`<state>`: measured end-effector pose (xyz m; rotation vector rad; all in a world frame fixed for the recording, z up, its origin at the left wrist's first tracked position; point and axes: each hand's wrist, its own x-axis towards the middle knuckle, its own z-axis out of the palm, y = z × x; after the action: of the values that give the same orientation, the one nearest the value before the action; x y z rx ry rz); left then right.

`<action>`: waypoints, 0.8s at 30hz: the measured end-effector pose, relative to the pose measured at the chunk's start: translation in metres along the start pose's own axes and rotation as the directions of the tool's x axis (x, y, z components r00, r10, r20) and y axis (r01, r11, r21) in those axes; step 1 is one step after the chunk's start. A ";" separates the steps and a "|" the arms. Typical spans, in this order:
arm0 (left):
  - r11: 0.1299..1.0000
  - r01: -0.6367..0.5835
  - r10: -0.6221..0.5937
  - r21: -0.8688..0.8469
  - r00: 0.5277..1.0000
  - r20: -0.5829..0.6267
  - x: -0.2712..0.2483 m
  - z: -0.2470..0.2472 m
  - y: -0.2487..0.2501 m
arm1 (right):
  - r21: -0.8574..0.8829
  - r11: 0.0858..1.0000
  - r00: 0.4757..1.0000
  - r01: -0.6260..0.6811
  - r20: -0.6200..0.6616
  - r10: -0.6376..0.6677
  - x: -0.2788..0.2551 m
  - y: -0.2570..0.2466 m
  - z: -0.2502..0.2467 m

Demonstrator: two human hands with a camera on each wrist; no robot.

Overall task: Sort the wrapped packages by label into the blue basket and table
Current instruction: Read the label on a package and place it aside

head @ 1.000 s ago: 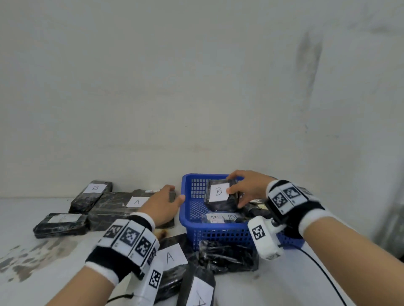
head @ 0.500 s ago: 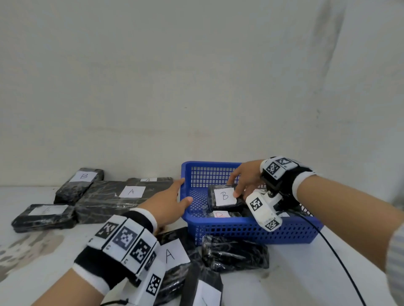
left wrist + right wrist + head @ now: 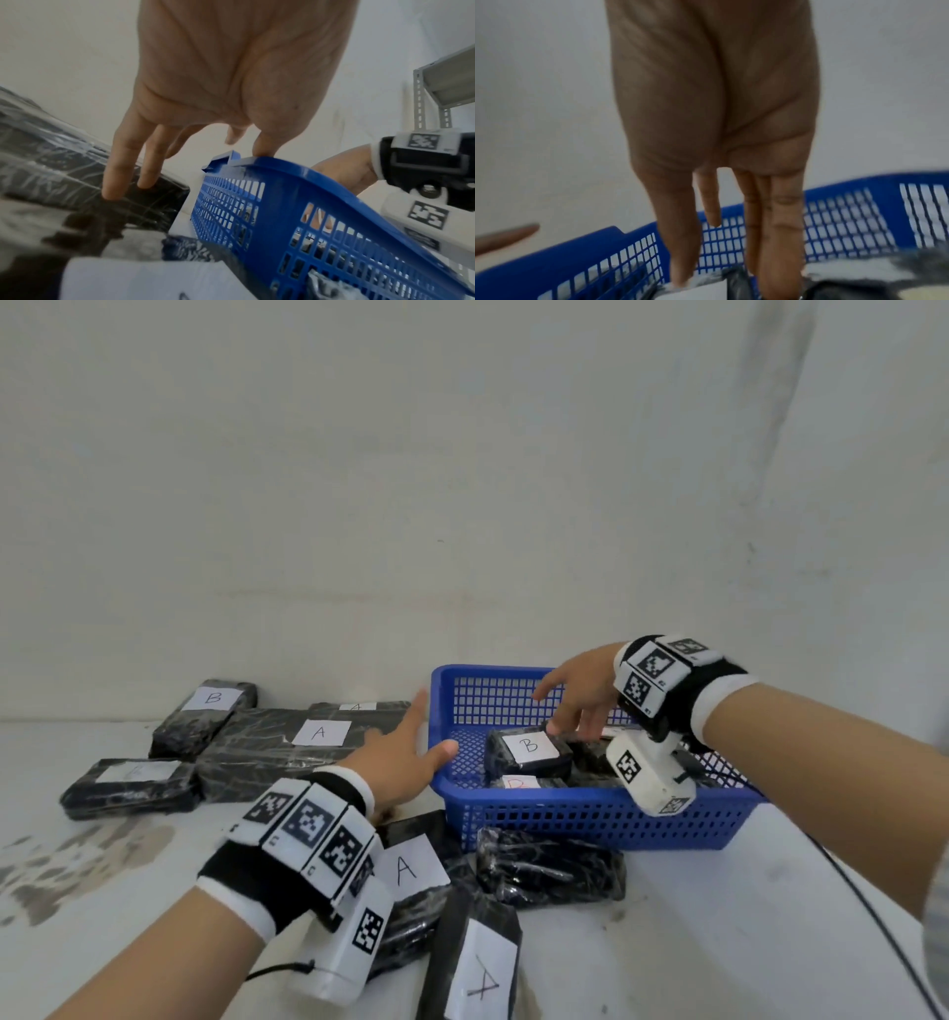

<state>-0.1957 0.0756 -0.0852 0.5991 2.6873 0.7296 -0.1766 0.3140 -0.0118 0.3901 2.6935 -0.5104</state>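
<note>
The blue basket (image 3: pixel 590 819) stands at centre right. Inside it lies a black wrapped package labelled B (image 3: pixel 529 747), on top of another with a reddish label (image 3: pixel 518 783). My right hand (image 3: pixel 580 701) hovers over the basket with straight, spread fingers; its fingertips (image 3: pixel 777 274) touch the far edge of the B package and hold nothing. My left hand (image 3: pixel 405 747) is flat and open at the basket's left side. The left thumb (image 3: pixel 264 146) rests on the basket (image 3: pixel 282 203) rim. The left fingers (image 3: pixel 115 172) reach toward a black package (image 3: pixel 64 162).
On the table left of the basket lie a large package labelled A (image 3: pixel 318 731), one labelled B (image 3: pixel 210 698) and one with a faint label (image 3: pixel 128 783). In front of it lie two A packages (image 3: pixel 405 868) (image 3: pixel 482 978) and an unlabelled one (image 3: pixel 549 870). A wall is close behind.
The right hand lowered the B package into the basket and let go of it; its fingers are now spread above. The left hand moved right onto the basket's rim.
</note>
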 end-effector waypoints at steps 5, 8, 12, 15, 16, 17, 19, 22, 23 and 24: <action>0.982 -0.024 -0.014 -0.189 0.980 -0.198 -0.037 -0.019 -0.003 | 0.071 0.965 0.916 0.254 -0.337 -0.216 -0.047 0.001 0.013; 0.945 -0.011 -0.073 -0.327 0.967 -0.243 -0.058 -0.028 -0.013 | 0.214 0.882 0.871 0.419 -0.368 -0.325 -0.084 -0.003 0.046; 0.938 -0.001 -0.089 -0.348 0.966 -0.243 -0.088 -0.023 -0.026 | 0.066 0.858 0.860 0.510 -0.068 -0.506 -0.125 -0.015 0.106; 0.952 0.011 -0.072 -0.305 0.979 -0.192 -0.106 -0.013 -0.036 | -0.161 0.834 0.849 0.527 0.124 -0.513 -0.137 -0.024 0.138; 0.955 0.019 -0.072 -0.295 0.983 -0.170 -0.111 -0.009 -0.038 | -0.220 0.828 0.856 0.517 0.131 -0.500 -0.137 -0.026 0.146; 0.957 0.020 -0.068 -0.289 0.986 -0.155 -0.116 -0.005 -0.040 | -0.242 0.829 0.864 0.504 0.116 -0.491 -0.138 -0.028 0.153; 0.960 0.004 -0.048 -0.281 0.988 -0.150 -0.123 0.002 -0.041 | -0.222 0.834 0.861 0.506 0.061 -0.506 -0.139 -0.030 0.162; 0.960 -0.085 0.035 -0.266 0.981 -0.188 -0.137 0.007 -0.038 | -0.148 0.832 0.839 0.534 -0.025 -0.543 -0.142 -0.026 0.162; 0.958 -0.131 0.083 -0.255 0.978 -0.193 -0.142 0.006 -0.035 | -0.101 0.837 0.835 0.538 -0.071 -0.545 -0.144 -0.025 0.158; 0.950 -0.179 0.134 -0.256 0.974 -0.182 -0.148 0.003 -0.030 | -0.040 0.834 0.825 0.550 -0.131 -0.550 -0.148 -0.024 0.153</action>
<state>-0.0748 -0.0154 -0.0795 0.7148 2.6358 1.2160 -0.0059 0.2025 -0.0773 -0.3948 2.9245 -0.6558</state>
